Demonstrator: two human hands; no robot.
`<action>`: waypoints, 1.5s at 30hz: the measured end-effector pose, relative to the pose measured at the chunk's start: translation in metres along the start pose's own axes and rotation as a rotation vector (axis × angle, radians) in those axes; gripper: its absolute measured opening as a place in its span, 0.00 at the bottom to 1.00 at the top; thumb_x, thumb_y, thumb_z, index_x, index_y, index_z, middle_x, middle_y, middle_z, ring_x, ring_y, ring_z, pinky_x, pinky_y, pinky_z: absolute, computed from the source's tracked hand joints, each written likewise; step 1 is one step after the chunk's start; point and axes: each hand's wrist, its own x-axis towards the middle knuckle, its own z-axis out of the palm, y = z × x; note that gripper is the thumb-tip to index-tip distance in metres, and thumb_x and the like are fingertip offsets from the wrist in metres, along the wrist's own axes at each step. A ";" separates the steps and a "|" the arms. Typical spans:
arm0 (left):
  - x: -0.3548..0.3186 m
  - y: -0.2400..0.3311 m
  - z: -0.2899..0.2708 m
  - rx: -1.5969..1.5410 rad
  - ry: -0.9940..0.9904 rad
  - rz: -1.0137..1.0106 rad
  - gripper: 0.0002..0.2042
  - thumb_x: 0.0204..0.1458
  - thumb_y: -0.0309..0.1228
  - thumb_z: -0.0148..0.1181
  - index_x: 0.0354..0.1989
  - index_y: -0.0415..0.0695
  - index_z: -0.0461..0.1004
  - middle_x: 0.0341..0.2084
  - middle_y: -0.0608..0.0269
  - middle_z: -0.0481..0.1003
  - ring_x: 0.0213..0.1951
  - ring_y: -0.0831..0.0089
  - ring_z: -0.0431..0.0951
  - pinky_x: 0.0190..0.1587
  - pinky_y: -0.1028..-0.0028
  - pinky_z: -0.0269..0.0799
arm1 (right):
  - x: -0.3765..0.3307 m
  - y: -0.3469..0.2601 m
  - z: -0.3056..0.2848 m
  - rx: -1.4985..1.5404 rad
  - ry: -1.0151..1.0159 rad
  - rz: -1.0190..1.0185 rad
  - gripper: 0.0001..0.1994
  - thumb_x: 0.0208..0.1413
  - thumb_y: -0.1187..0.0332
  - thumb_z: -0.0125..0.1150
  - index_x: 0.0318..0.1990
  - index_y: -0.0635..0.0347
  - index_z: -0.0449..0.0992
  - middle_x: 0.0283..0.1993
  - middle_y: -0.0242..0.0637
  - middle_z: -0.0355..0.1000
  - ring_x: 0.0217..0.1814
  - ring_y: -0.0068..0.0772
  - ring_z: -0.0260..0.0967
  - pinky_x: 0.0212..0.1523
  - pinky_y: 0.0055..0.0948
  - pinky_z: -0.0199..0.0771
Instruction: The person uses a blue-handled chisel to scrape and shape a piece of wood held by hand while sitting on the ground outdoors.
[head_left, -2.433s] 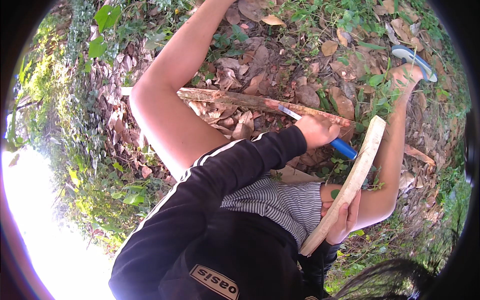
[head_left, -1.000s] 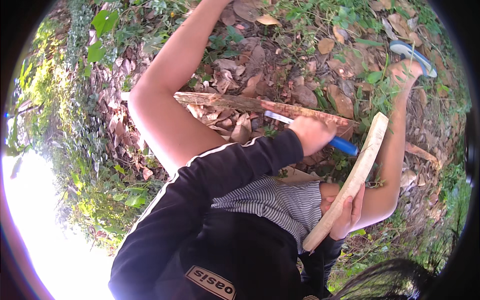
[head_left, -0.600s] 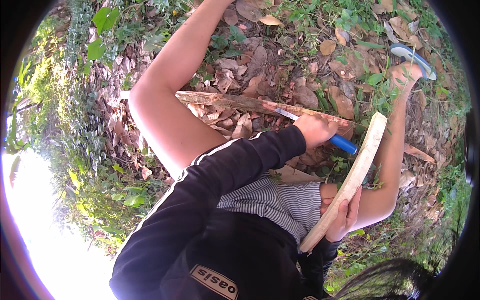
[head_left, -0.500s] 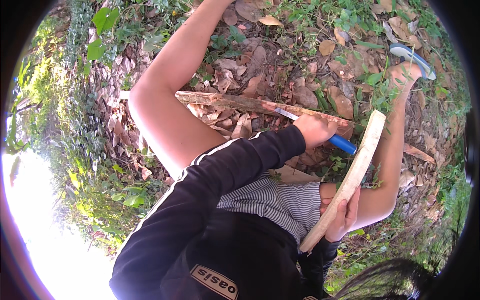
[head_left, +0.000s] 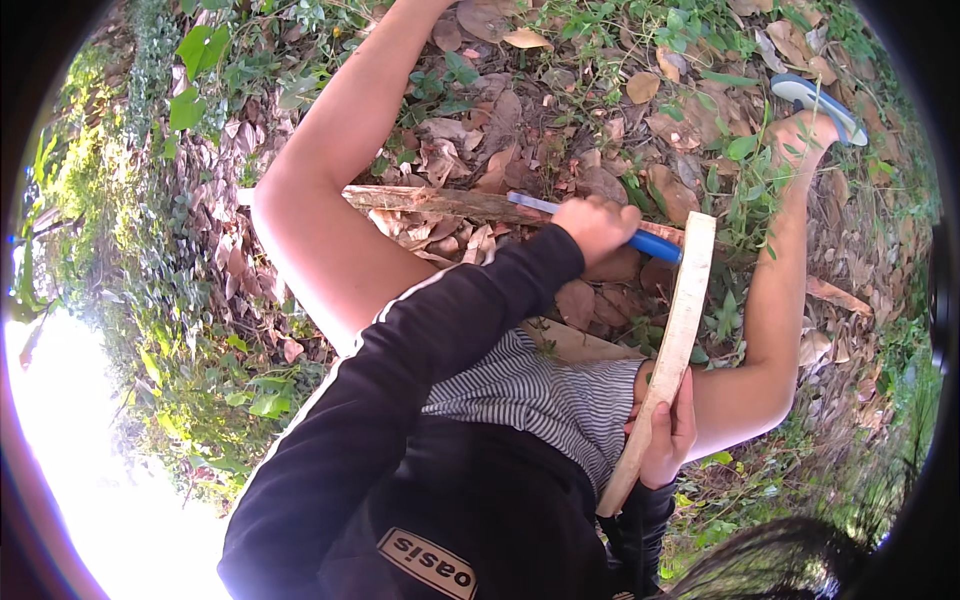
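My left hand [head_left: 597,233] is closed around a knife [head_left: 655,246] with a blue handle. Its narrow pale blade points to the upper left, over a long rough stick on the ground. The butt of the handle comes up against the upper part of a pale wood strip [head_left: 683,305] in the picture; whether they touch I cannot tell. My right hand [head_left: 670,440] grips that strip low down, thumb on the near face and fingers partly hidden. The strip is long, slightly bowed and bark-free, and slants from my lap up to the right.
The rough stick [head_left: 430,200] lies across the ground beyond my lap, passing under my left knee. Another reddish wood piece [head_left: 838,295] shows past my right leg. Dry leaves [head_left: 440,160] and green plants [head_left: 240,370] surround me. A blue-white sandal [head_left: 820,108] is on my right foot.
The wood strip's upper end has swung left and stands more upright. My left hand with the knife has shifted left and slightly up; both hands keep their hold.
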 end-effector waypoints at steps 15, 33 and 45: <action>-0.001 0.032 0.002 -0.116 0.017 0.042 0.08 0.44 0.32 0.61 0.29 0.44 0.69 0.17 0.62 0.73 0.22 0.63 0.79 0.20 0.65 0.74 | 0.003 0.004 -0.003 0.118 0.191 -0.093 0.30 0.66 0.67 0.44 0.72 0.65 0.47 0.36 0.49 0.72 0.23 0.28 0.67 0.22 0.23 0.68; -0.001 0.033 0.001 -0.183 0.123 0.039 0.08 0.49 0.34 0.62 0.29 0.44 0.72 0.19 0.59 0.75 0.21 0.62 0.79 0.21 0.64 0.74 | -0.004 0.002 0.005 -0.086 0.239 -0.219 0.29 0.66 0.67 0.43 0.72 0.67 0.47 0.40 0.49 0.72 0.24 0.29 0.68 0.24 0.22 0.71; -0.004 0.017 0.002 -0.094 -0.048 0.008 0.10 0.42 0.32 0.62 0.32 0.44 0.69 0.20 0.57 0.75 0.24 0.56 0.79 0.25 0.59 0.75 | -0.009 0.005 0.001 -0.072 0.155 -0.108 0.28 0.66 0.69 0.43 0.72 0.65 0.49 0.50 0.45 0.70 0.34 0.25 0.70 0.33 0.21 0.71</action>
